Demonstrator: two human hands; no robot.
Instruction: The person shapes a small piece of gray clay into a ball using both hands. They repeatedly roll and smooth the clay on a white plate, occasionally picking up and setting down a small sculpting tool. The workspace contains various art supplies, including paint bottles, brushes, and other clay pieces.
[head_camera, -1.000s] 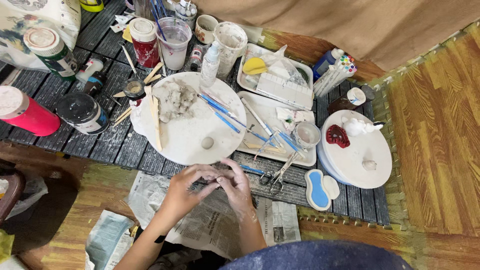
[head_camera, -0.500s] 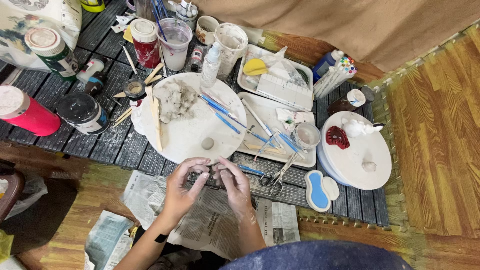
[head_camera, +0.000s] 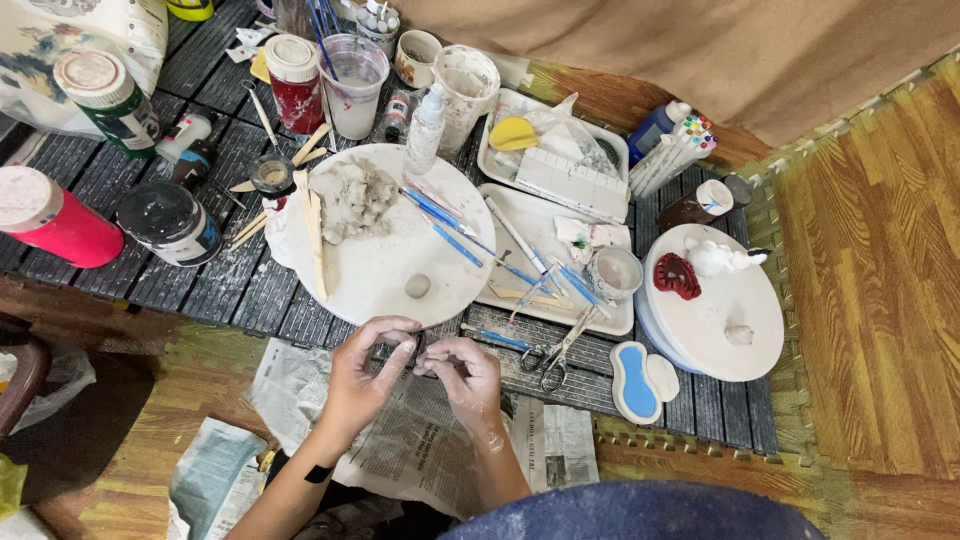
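A low dark slatted desk (head_camera: 250, 290) fills the far and left part of the scene, crowded with craft supplies, and wood-patterned floor mats (head_camera: 870, 300) run along the right. On the floor just near the desk's edge lies spread newspaper (head_camera: 420, 440), and the two hands meet above it. Near the middle of the desk sits a big round white board (head_camera: 390, 270), carrying a grey lump of clay (head_camera: 352, 200) on its far left part and a small clay ball (head_camera: 417, 286) close to its near edge. To the right stands a smaller round white board (head_camera: 735, 310) with a red clay piece (head_camera: 678, 275) and a small white figure (head_camera: 715, 257) on it. Between the two boards lies a white tray (head_camera: 545, 225) holding blue-handled tools (head_camera: 445, 225) and a small cup. At the far left, a pink jar (head_camera: 50, 220) lies on its side beside a black-lidded jar (head_camera: 168, 220). Scissors (head_camera: 555, 350) rest on the desk's near edge, just right of the hands. The left hand (head_camera: 362, 375) and the right hand (head_camera: 465, 378) are drawn together fingertip to fingertip, fingers curled narrow — they pinch a tiny pale bit of clay (head_camera: 418, 367) between them, right at the near edge of the desk, just below the big board; the piece is too small to tell its shape.
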